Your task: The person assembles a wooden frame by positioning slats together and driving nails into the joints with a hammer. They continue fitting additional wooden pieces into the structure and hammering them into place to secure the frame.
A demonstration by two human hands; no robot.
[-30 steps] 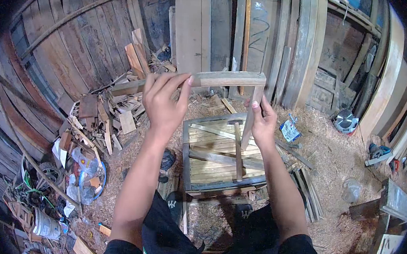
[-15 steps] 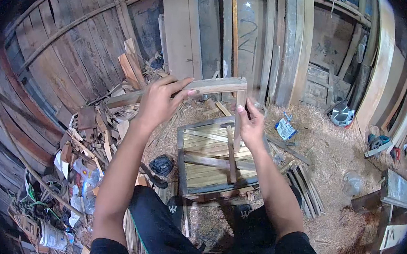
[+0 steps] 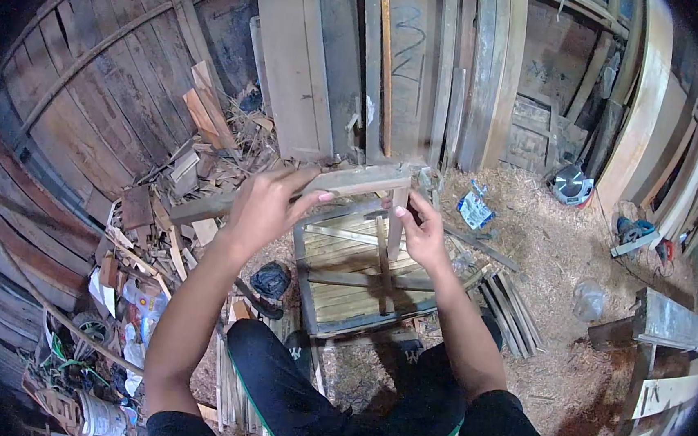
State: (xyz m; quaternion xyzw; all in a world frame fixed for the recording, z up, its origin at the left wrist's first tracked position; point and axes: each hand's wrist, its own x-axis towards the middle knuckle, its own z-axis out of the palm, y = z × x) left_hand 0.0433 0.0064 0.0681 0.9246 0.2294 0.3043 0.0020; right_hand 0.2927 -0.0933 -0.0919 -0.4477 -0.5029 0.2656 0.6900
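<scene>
My left hand (image 3: 263, 213) is closed around a long wooden bar (image 3: 360, 181), thumb along its near side. The bar runs from the lower left to a squared right end. My right hand (image 3: 423, 234) pinches a shorter wooden piece (image 3: 398, 220) between thumb and fingers. This piece hangs down from the bar's right end, and the two meet at about a right angle. The details of the joint are too small to make out. Beneath my hands, a slatted wooden panel in a dark frame (image 3: 308, 284) lies on the floor, with a loose stick (image 3: 384, 262) across it.
Wood offcuts (image 3: 180, 174) and litter pile up at left. A black bag (image 3: 270, 279) lies beside the panel. On the sawdust at right are a blue-white packet (image 3: 474, 210), a circular saw (image 3: 571, 186) and another power tool (image 3: 633, 234). Boards (image 3: 291, 66) lean on the wall.
Both hands have lowered the bar and the shorter piece, which are still at a right angle. The camera view has shifted slightly.
</scene>
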